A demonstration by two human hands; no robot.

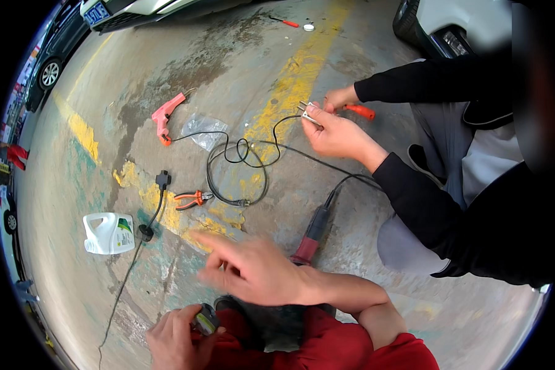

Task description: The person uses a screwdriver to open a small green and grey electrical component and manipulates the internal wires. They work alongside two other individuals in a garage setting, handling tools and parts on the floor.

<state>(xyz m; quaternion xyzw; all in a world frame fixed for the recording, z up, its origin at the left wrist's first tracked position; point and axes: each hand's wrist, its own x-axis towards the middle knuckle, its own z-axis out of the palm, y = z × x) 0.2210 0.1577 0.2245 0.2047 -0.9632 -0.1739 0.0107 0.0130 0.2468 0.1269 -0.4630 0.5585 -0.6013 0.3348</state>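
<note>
My left hand (177, 340) is closed round a small rounded dark-grey and lime-green object (207, 318), whose kind I cannot make out, low by my red trousers. Over the floor in front of me is my right hand (253, 271), slightly blurred, empty, with the index finger stretched out to the left and the others partly curled. Beneath its wrist a dark red and black corded power tool (314, 232) lies partly hidden. Across from me, a co-worker's hands (339, 126) hold a white plug (309, 113) with bare prongs and an orange-handled screwdriver (359, 111).
A pink soldering gun (164, 117), a clear plastic bag (205, 131), coiled black cable (266, 185) and orange-handled pliers (193, 199) lie on the floor. A black socket (163, 180) and a white jug (109, 234) are at left. Parked cars (139, 12) stand behind.
</note>
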